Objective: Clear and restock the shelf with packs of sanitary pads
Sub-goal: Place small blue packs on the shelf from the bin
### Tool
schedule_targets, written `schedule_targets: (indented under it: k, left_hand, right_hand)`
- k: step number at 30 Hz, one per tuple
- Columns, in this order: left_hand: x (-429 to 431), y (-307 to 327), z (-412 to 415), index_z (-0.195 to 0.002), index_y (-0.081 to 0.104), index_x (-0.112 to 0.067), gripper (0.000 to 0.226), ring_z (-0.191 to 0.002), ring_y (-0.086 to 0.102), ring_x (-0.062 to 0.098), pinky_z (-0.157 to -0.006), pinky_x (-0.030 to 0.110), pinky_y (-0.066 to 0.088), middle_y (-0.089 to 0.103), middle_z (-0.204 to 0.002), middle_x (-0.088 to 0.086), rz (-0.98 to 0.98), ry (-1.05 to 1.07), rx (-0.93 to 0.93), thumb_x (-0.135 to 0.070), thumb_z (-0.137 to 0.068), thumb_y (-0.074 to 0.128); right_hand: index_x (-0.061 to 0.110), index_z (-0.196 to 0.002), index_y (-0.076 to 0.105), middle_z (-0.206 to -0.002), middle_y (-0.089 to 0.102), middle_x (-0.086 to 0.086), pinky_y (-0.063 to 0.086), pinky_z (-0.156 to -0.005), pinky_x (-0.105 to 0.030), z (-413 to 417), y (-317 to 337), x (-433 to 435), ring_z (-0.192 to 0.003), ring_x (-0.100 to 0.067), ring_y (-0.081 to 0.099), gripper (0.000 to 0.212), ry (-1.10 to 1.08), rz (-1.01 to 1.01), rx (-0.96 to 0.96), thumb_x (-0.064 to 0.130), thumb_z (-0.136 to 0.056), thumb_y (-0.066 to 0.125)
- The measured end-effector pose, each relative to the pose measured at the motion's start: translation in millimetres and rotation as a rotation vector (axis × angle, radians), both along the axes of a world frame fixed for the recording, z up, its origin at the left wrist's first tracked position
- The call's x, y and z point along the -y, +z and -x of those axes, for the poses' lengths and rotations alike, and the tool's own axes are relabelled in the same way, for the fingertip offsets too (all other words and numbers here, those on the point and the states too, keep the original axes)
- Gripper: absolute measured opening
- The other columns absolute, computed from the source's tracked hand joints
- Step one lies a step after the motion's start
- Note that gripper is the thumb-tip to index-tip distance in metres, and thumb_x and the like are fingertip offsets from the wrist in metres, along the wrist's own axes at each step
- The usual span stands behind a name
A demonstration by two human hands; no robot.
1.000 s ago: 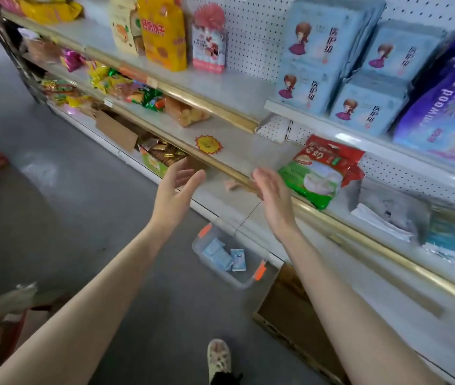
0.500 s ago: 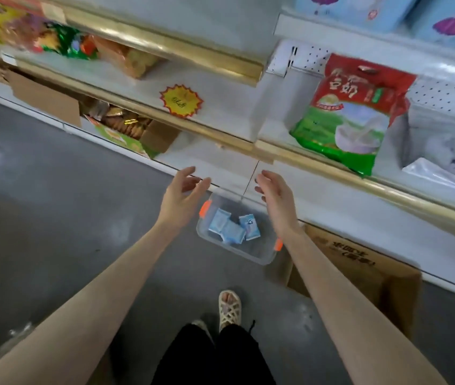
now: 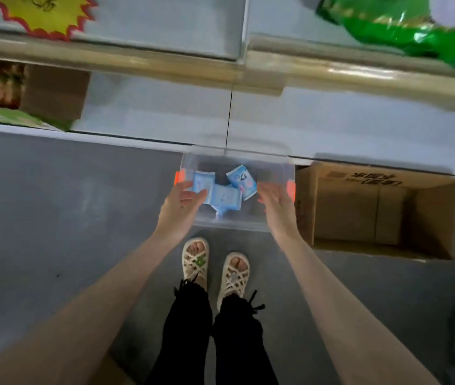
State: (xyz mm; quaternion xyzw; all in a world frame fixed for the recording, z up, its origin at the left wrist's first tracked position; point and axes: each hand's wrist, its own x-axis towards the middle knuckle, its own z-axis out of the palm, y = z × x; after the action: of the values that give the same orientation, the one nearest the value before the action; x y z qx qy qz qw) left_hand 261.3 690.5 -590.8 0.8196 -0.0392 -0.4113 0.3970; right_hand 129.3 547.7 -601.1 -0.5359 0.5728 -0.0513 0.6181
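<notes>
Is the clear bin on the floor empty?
No, the bin holds three blue packs lying on its bottom.

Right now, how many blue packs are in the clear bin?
3 blue packs in the clear bin: left pack partly behind the left hand, middle pack, right pack tilted. Others may hide beneath.

Single head view looks steeply down — close over floor (image 3: 54, 218) and shelf edge (image 3: 137, 62).
</notes>
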Motion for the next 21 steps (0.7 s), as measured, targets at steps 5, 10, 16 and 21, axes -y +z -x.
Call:
schedule_targets:
  k: [5,10,16,21]
  left_hand:
    - [2.3,-110.7,-3.5,-0.128,0.053,-0.014,0.042,-0.089,0.060,0.017,-0.070,0.026,0.043,0.064,-0.106,0.003,-0.084,-0.002,-0.071,-0.032,-0.092,0.064]
    - [27.8,-232.9,-4.1,-0.133,0.047,-0.010,0.047,-0.076,0.054,0.005,-0.062,0.018,0.044,0.057,-0.106,0.002,-0.088,0.091,-0.197,-0.032,-0.093,0.062]
    - [42.8,-368.9,-7.1,-0.139,0.038,-0.007,0.057,-0.100,0.050,0.015,-0.077,0.024,0.042,0.049,-0.124,0.005,-0.138,0.064,-0.266,-0.030,-0.093,0.063]
    - [51.4,-432.5,-8.6,-0.130,0.049,-0.004,0.049,-0.085,0.059,0.008,-0.051,0.013,0.047,0.060,-0.121,0.006,-0.129,0.005,-0.316,-0.026,-0.090,0.067]
  right_hand:
    - [0.006,-0.117,0.061,-0.099,0.064,0.005,0.047,-0.093,-0.032,-0.7,-109.1,-9.6,-0.095,-0.010,0.060,0.031,-0.106,-0.082,-0.040,0.028,-0.094,0.063]
    - [0.011,-0.115,0.059,-0.103,0.062,0.002,0.045,-0.069,-0.011,-0.9,-228.7,1.6,-0.080,0.000,0.057,0.025,-0.076,-0.154,-0.062,0.027,-0.096,0.061]
    - [0.008,-0.131,0.051,-0.110,0.062,-0.004,0.045,-0.063,-0.015,-8.6,-361.8,4.4,-0.082,-0.003,0.059,0.044,-0.035,-0.259,-0.105,0.032,-0.096,0.060]
    - [0.022,-0.115,0.048,-0.098,0.058,0.011,0.044,-0.060,-0.017,-15.8,-416.1,16.3,-0.083,0.000,0.058,0.026,-0.012,-0.342,-0.056,0.035,-0.095,0.060]
